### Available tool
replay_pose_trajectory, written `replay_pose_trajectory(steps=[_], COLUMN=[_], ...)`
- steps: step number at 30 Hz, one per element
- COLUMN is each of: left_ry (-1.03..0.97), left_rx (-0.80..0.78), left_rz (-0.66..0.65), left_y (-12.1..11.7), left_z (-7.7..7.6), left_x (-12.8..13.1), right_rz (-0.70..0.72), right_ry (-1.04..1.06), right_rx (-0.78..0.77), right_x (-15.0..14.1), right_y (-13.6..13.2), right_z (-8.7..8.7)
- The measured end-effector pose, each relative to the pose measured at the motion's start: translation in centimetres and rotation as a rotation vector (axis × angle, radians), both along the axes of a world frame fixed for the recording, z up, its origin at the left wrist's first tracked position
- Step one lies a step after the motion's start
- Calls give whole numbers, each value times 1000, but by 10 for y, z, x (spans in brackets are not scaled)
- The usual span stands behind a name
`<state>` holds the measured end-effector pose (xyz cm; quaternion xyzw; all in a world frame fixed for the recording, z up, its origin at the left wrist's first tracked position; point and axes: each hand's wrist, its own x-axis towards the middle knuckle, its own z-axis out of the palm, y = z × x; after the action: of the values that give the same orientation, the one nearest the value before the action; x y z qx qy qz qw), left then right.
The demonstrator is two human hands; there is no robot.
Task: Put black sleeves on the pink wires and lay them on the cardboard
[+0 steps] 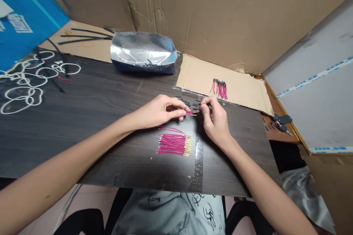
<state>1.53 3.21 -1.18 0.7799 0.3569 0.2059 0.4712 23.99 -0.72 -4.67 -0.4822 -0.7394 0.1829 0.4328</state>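
Between the thumb and fingers of my left hand (pixel 157 112) are a few short pink wires (pixel 189 112), their gold pin ends pointing right. My right hand (pixel 216 122) is pinched close to those pins, with a small black tube piece (pixel 200 109) at its fingertips, partly hidden. Loose black tube pieces (pixel 184 102) lie on the table just behind both hands. Nearer to me, a neat row of pink wires (pixel 171 144) lies side by side, gold pins to the right and bare silver ends to the left.
Behind stands an open silver-lined bag (pixel 143 46) holding black pieces. A cardboard sheet (pixel 248 90) at the right bears pink wires with black ends (pixel 222 90). White cord loops (pixel 24 80) and long black tubes (pixel 85 36) lie left. Keys (pixel 281 126) lie far right.
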Motion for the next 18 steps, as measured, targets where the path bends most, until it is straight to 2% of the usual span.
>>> replay_pose_trajectory(steps=[4,11,18], left_ry=[-20,-17,-35], left_rx=[35,132,64], left_rz=[-26,-39,-87], left_y=[-5,-10,-7], left_z=[-3,-9,-15], left_x=[5,10,10], right_rz=[7,17,34], right_ry=[81,68,55], right_rx=[68,99,111], right_x=[-10,-14,-18], right_y=[-7,-11,-14], right_z=[0,-2,-2])
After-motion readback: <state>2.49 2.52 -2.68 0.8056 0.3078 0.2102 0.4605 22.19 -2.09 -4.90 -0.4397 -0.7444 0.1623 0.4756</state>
